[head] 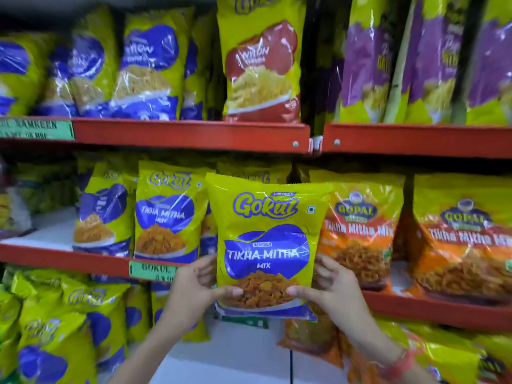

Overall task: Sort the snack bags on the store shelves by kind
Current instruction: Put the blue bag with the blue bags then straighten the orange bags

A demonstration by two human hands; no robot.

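I see both hands up in front of the middle shelf (194,268), holding one Gokul Tikha Mitha Mix bag (266,245) upright, label facing me. My left hand (194,284) grips the bag's lower left corner: the thumb lies across the front over the printed snack picture, and the other fingers (203,268) curl behind the left edge. My right hand (329,286) mirrors it on the lower right corner, thumb pressed on the front, the rest wrapped behind the right edge. So both sets of fingers are closed on the bag, pinching it low down, with its top two thirds free above them.

Relative to this bag: just left of it on the same shelf stands a matching Gokul bag (167,214), and another further left. Just right of it, partly behind its edge, stand orange Gopal bags (360,231). Above it, on the upper shelf (191,135), a red-patched bag (261,67) stands beside blue-patched ones, with purple bags (368,65) further right. Below it a green shelf label (151,270) peeks out beside my left hand.
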